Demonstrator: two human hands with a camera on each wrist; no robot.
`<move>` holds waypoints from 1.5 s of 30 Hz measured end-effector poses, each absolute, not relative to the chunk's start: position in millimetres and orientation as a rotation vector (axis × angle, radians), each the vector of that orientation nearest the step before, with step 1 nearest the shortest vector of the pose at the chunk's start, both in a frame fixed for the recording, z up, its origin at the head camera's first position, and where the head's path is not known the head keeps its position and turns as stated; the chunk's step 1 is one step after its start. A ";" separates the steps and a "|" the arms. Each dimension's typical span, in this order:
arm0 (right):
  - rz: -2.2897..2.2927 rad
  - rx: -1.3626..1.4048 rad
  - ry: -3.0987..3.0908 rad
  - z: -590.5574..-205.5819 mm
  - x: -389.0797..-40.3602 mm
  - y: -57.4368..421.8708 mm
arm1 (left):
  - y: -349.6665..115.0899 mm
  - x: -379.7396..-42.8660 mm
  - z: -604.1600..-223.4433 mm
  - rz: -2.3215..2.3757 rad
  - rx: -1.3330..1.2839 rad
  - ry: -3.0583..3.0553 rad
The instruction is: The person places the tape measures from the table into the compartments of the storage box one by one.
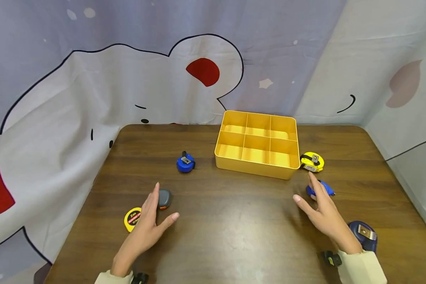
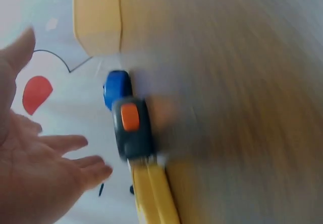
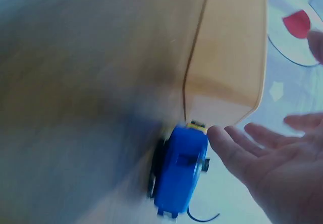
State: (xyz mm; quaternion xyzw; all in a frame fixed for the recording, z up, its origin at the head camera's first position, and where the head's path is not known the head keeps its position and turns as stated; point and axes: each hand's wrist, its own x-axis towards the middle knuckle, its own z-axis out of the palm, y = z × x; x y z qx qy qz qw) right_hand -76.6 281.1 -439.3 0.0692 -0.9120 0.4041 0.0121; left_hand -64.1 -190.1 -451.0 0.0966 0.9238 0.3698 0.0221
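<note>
My left hand (image 1: 142, 232) hovers with straight fingers and thumb spread, holding nothing. Beside it lie a yellow tape measure (image 1: 130, 221), partly covered by the hand in the head view, and a grey tape measure (image 1: 165, 198) with an orange button, clearer in the left wrist view. My right hand (image 1: 324, 217) is likewise spread and holds nothing, its fingers overlapping a blue tape measure (image 1: 328, 188). A yellow tape measure (image 1: 311, 162) with a black strap lies just beyond. Next to the right wrist is a dark blue tape measure (image 1: 365, 233), partly hidden by the forearm.
A yellow box (image 1: 252, 168) divided into several compartments stands at the back of the wooden table (image 1: 230, 228), with nothing in its compartments. Left of it lies another blue tape measure (image 1: 185, 164). A patterned curtain (image 1: 156, 86) hangs behind the table's far edge.
</note>
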 end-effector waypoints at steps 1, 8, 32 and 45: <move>1.302 0.191 -2.820 -438.3 -79.7 279.7 | -187.3 -67.4 -450.7 1.210 0.309 2.838; 1.547 0.070 -2.709 -438.2 -102.0 267.5 | -160.5 -86.8 -441.3 1.400 0.267 2.813; 1.954 -0.294 -2.313 -459.9 -151.3 254.4 | -59.8 -184.4 -453.2 1.699 0.002 2.463; 1.945 -0.237 -2.405 -458.3 -148.8 249.9 | -61.1 -189.5 -464.2 1.894 0.037 2.423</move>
